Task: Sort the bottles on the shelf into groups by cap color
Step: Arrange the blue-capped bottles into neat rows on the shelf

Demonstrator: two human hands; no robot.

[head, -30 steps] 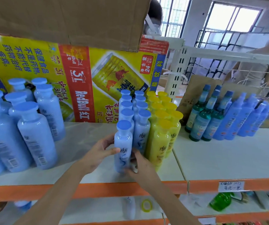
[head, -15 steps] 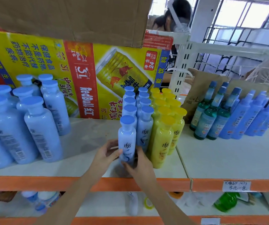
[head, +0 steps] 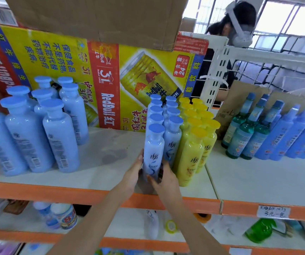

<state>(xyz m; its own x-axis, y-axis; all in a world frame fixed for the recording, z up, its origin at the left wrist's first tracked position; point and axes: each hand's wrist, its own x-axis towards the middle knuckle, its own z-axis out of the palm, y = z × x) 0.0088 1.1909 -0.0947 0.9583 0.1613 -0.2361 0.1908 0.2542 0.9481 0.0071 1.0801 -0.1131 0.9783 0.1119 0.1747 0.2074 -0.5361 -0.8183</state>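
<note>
Left hand (head: 133, 173) and right hand (head: 163, 178) are gripping a blue-cap bottle (head: 153, 153) between them, seating it fronting the blue row (head: 173, 126) just beyond. Yellow bottles (head: 192, 153) are standing grouped right of right hand. Sorting is looking nearly done.

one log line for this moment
phase: aligning | held: front blue-cap bottle | left hand: grips its side | right hand: grips its base | to its right: yellow-cap bottles

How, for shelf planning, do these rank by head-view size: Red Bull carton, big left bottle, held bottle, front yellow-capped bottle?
1. Red Bull carton
2. big left bottle
3. held bottle, front yellow-capped bottle: alike, unranked
</note>
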